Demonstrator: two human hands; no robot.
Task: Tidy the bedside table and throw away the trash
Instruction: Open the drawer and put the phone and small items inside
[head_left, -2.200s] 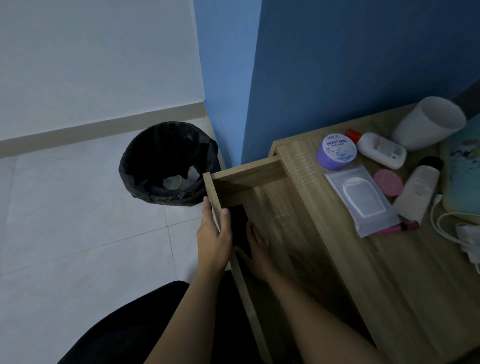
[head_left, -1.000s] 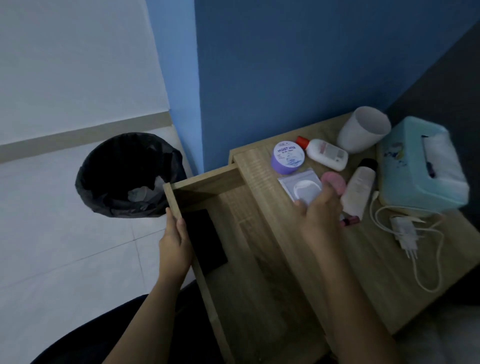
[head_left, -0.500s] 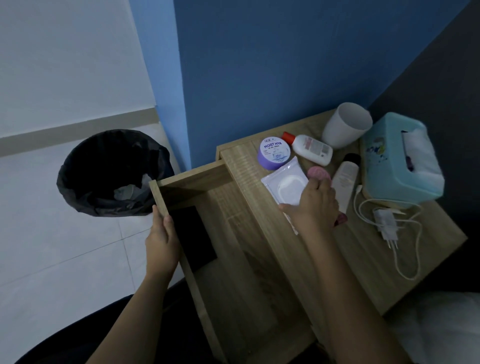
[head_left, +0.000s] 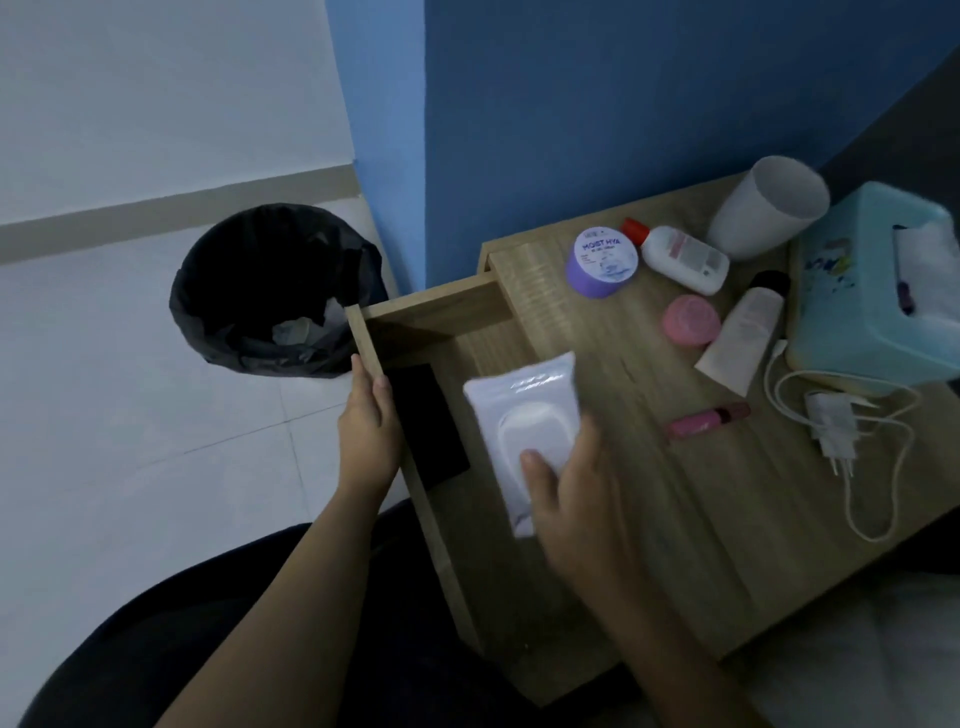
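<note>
My right hand (head_left: 571, 499) grips a white wipes packet (head_left: 524, 415) and holds it over the pulled-out drawer (head_left: 431, 322) of the wooden bedside table (head_left: 727, 509). My left hand (head_left: 369, 431) clasps the drawer's front panel. A flat black object (head_left: 428, 423) lies inside the drawer by the front. On the tabletop lie a purple jar (head_left: 602, 262), a white bottle with a red cap (head_left: 683, 258), a pink round lid (head_left: 691, 319), a white tube (head_left: 743, 335) and a pink lipstick (head_left: 709, 420).
A bin lined with a black bag (head_left: 270, 291) stands on the tiled floor left of the drawer, with some scraps inside. A white cup (head_left: 769, 208), a teal tissue box (head_left: 878, 296) and a white charger with cable (head_left: 836, 431) sit at the table's right side. A blue wall rises behind.
My right hand left the drawer, reached onto the tabletop, took hold of the wipes packet and carried it left over the drawer. The lipstick under the packet is now uncovered. My left hand stayed on the drawer front.
</note>
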